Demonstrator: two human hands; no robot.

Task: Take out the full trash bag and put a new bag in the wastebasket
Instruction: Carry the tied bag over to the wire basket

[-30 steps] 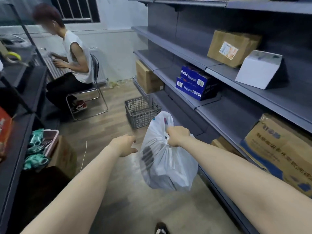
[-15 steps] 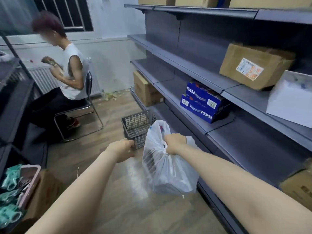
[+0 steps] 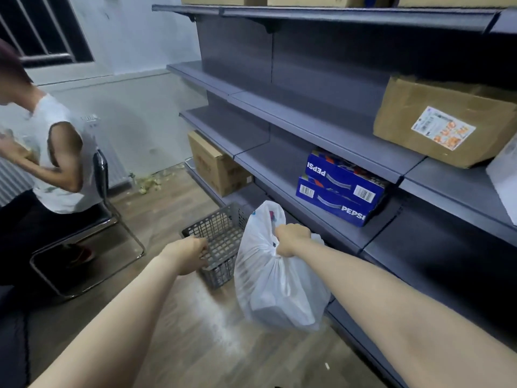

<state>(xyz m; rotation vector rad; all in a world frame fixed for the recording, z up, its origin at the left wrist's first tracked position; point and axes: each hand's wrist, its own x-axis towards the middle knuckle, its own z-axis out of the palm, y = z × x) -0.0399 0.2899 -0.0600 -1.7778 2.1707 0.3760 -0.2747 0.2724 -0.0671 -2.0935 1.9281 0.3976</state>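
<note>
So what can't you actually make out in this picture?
- Head view: the contents of the white trash bag; its film is only half clear.
- Whether the left hand touches the grey wastebasket; its fingers are hidden behind the hand.
- The wastebasket's bottom, hidden by the left hand and the bag.
- The seated person, cut off by the left edge.
- The label on the cardboard box, too blurred to read.

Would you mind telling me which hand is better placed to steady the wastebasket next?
Left hand: it is at the wastebasket rim, while the right hand grips the full trash bag.
</note>
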